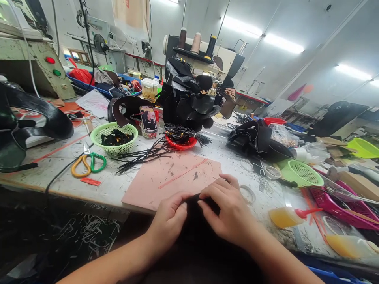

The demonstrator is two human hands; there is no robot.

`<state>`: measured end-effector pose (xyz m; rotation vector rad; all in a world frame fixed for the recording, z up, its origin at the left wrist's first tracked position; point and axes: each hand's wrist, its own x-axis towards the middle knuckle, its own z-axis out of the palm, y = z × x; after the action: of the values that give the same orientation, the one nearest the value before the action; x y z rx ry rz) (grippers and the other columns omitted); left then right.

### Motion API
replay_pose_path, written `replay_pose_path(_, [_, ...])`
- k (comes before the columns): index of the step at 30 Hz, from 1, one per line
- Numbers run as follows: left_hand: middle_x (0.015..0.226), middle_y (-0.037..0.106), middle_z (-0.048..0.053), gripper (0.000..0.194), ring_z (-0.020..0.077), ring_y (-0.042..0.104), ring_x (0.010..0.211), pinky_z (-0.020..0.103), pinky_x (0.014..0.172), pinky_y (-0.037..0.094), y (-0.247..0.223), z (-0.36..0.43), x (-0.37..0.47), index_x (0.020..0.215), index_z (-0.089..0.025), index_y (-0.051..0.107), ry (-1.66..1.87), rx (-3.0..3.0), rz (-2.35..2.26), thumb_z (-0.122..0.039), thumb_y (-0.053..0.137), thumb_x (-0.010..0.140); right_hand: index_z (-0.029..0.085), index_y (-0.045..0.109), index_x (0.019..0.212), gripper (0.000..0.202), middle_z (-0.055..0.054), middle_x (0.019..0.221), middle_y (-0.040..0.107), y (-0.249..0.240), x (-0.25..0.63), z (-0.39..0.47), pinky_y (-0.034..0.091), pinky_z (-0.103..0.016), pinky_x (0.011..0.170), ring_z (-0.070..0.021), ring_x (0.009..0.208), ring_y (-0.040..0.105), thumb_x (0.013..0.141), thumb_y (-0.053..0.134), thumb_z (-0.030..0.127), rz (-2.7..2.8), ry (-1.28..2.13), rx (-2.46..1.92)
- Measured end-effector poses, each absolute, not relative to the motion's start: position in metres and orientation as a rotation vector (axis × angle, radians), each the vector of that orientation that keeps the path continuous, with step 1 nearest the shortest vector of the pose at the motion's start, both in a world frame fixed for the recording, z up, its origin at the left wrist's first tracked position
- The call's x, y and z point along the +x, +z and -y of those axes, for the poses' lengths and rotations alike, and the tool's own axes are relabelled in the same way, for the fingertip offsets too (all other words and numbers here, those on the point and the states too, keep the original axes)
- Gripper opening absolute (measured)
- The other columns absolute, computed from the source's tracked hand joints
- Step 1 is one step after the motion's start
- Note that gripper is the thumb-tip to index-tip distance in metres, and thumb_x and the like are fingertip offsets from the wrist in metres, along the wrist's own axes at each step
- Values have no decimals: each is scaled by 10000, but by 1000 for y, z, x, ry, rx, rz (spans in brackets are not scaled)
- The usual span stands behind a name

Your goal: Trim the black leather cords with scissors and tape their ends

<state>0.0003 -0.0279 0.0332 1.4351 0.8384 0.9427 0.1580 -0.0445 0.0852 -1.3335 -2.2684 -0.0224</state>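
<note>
the left hand (pixel 173 213) and the right hand (pixel 226 205) pinch a black piece (pixel 193 199) between thumbs and fingers, at the near edge of the pink board (pixel 145 183), and for good work both should press its edge evenly, without creases.

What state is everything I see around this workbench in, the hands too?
Left hand: pinching black piece
Right hand: fingers curled, gripping black piece
Black piece: held between both hands
Phone: propped up, screen lit
Scissors: lying on the table, not held
Left green basket: holding black pieces
Small red bowl: heaped with black strips
Spools: upright
Ceiling lights: on
Fan: can't tell whether it's turning
</note>
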Motion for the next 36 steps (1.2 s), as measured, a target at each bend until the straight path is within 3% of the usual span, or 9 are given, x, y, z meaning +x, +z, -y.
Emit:
replay_pose_path(10, [955, 671, 20, 251, 189, 582, 896, 276, 820, 429, 36, 27, 4, 985, -197, 621, 875, 1430, -826, -250, 465, 795, 200, 417, 693, 139, 45, 617, 507, 91, 162, 45, 262, -402, 877, -120, 621, 479, 676, 488, 82, 2206, 235, -1371])
replay_pose_path(18, [944, 657, 20, 231, 180, 571, 852, 274, 766, 430, 39, 21, 1, 952, -198, 601, 801, 1481, -802, -242, 438, 794, 196, 427, 719, 131, 36, 641, 520, 86, 163, 44, 255, -397, 878, -123, 635, 475, 700, 496, 86, 2187, 207, -1419])
replay_pose_path(22, [795, 627, 4, 115, 157, 545, 753, 259, 692, 423, 48, 10, -2, 796, -173, 564, 610, 1654, -777, -262, 506, 753, 197, 476, 716, 74, 20, 630, 554, 86, 163, 47, 207, -433, 904, -160, 714, 472, 742, 501, 131, 2246, 81, -1487])
replay_pose_path(26, [677, 549, -31, 120, 133, 498, 666, 241, 606, 402, 55, -2, -5, 690, -180, 489, 414, 1758, -819, -284, 492, 750, 200, 505, 709, 79, 6, 663, 574, 91, 171, 46, 125, -472, 948, -198, 812, 458, 717, 568, 247, 2288, 11, -1576])
replay_pose_path(30, [747, 576, -23, 34, 143, 525, 714, 244, 631, 410, 62, -9, -7, 752, -189, 488, 253, 1824, -724, -206, 468, 730, 204, 514, 726, 86, 8, 722, 566, 95, 183, 43, 118, -446, 967, -194, 848, 450, 676, 579, 230, 2366, 136, -1567])
replay_pose_path(33, [788, 605, -12, 187, 152, 545, 723, 251, 640, 415, 65, -13, -3, 889, -190, 537, 191, 1889, -714, -200, 482, 710, 201, 502, 712, 80, 13, 729, 555, 94, 187, 42, 135, -422, 965, -181, 842, 448, 659, 559, 181, 2403, 216, -1528])
replay_pose_path(36, [799, 638, -2, 220, 164, 566, 737, 257, 663, 420, 65, -14, 5, 917, -191, 592, 134, 1911, -691, -254, 496, 730, 193, 480, 667, 75, 25, 704, 543, 92, 187, 42, 139, -410, 966, -164, 826, 446, 659, 544, 156, 2418, 293, -1497])
